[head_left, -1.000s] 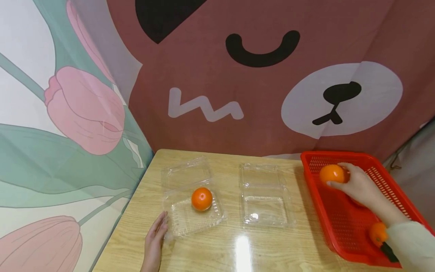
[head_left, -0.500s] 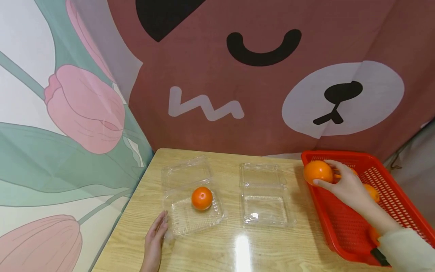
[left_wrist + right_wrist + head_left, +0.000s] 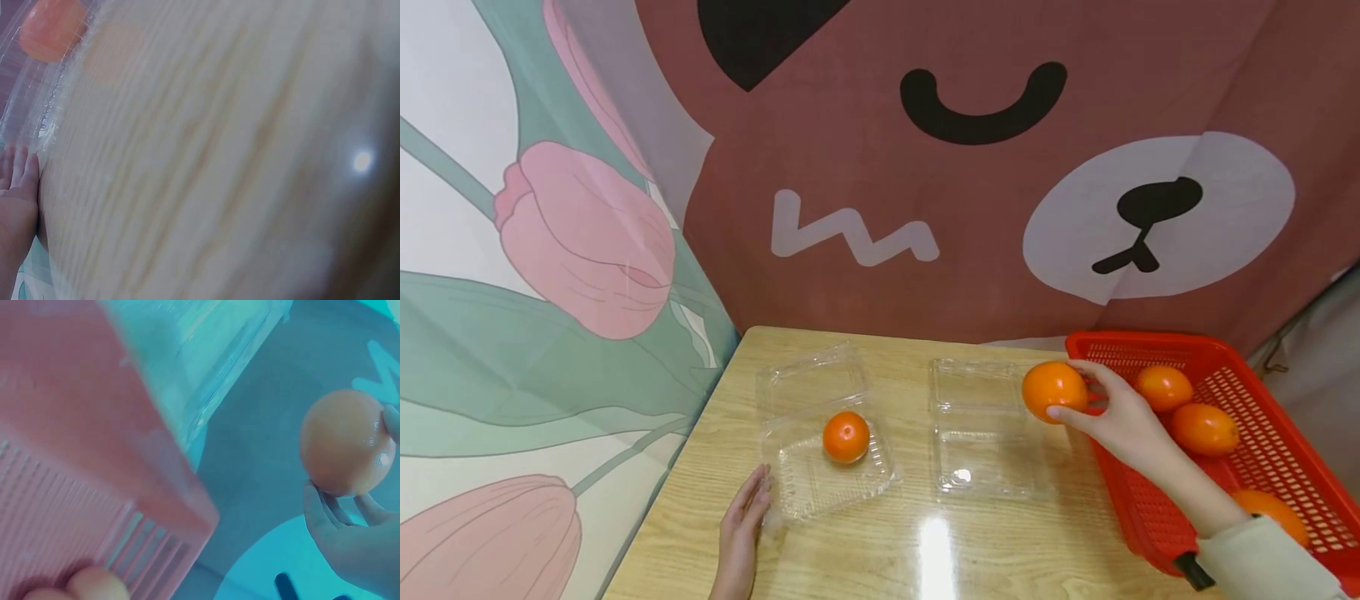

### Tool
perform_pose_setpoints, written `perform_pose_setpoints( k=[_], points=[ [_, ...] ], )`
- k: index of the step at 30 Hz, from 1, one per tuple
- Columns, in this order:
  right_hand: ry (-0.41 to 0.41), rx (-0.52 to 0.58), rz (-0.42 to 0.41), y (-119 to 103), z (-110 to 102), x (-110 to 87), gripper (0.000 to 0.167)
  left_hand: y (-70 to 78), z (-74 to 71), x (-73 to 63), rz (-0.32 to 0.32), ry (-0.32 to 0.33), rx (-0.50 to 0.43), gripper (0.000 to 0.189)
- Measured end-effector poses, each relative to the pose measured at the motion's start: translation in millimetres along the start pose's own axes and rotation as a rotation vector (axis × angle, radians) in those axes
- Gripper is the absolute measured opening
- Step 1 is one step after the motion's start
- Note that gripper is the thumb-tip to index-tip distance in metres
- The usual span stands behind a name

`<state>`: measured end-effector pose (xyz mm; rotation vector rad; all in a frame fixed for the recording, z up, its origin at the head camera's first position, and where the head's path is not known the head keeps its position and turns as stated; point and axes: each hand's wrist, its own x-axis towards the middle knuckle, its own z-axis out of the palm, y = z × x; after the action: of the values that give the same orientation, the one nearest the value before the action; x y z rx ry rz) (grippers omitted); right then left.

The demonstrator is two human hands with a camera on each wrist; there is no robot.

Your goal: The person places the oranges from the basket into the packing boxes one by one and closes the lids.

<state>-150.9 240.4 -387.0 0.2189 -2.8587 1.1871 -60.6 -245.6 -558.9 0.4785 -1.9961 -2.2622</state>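
My right hand [image 3: 1116,421] grips an orange [image 3: 1054,392] between thumb and fingers, held up beside the red basket's left rim and over the far right corner of the right clear plastic clamshell box [image 3: 985,467]. In the right wrist view the same orange [image 3: 347,444] sits in the curved fingers. My left hand [image 3: 743,525] rests with fingers extended at the left edge of the left clamshell box [image 3: 812,483]. That box lies open with one orange [image 3: 846,437] in its tray. The left wrist view shows the hand [image 3: 19,194] beside the clear plastic.
A red plastic basket [image 3: 1112,492] with slotted walls stands at the right of the wooden table [image 3: 850,558], several oranges [image 3: 1205,429] inside. Both boxes have their lids folded back toward the far edge. Printed curtains [image 3: 865,150] hang behind and to the left.
My right hand has lifted the orange out of the basket and carried it left across the rim toward the right box. The left hand has stayed in place.
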Motion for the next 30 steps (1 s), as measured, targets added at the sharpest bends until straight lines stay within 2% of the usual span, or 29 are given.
perform_pose_setpoints(
  k=[7,15,30],
  points=[
    [-0.022,0.074,-0.015,-17.8,22.0,-3.5,0.075,-0.5,0.1,-0.4,0.001,-0.001,0.005,0.056],
    [-0.071,0.207,-0.014,-31.7,49.9,-5.1,0.073,-0.6,0.0,-0.3,0.006,0.002,-0.001,0.056],
    [-0.167,0.306,-0.036,-58.7,104.5,-5.8,0.067,-0.2,0.4,1.2,-0.005,0.015,-0.021,0.057]
  ],
)
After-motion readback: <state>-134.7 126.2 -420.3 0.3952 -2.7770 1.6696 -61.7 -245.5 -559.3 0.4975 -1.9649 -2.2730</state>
